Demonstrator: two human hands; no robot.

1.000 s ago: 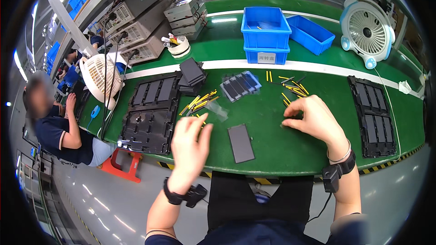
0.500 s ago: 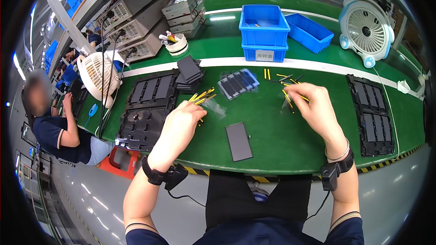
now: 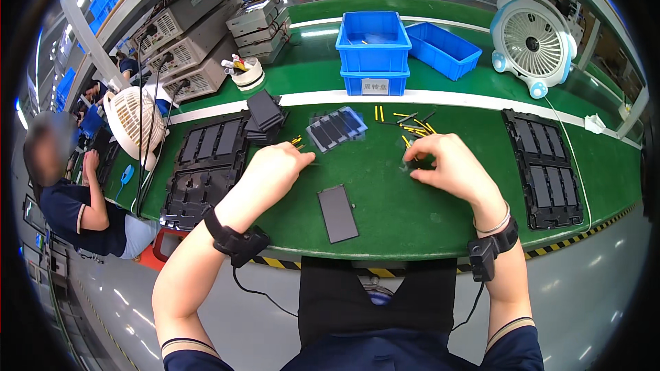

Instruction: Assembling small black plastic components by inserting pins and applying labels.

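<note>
My left hand is closed low over the green table, its fingers curled. Small yellow strips show just beyond its knuckles; whatever lies within the fingers is hidden. My right hand hovers beside a loose pile of yellow and black strips, thumb apart from the bent fingers. A faint bit of clear film shows at its fingertips. Between the hands, nearer me, lies a flat dark rectangular screen panel. Behind it are dark panels in clear film.
Black trays with panels stand at left and right. A stack of dark panels adjoins the left tray. Blue bins, a white-and-blue fan and a pen cup stand behind. A co-worker sits at left.
The view has shifted, so the table's things appear further left. My right thumb and fingers have spread apart. The clear film beside my left hand no longer shows, and fewer yellow strips show there.
</note>
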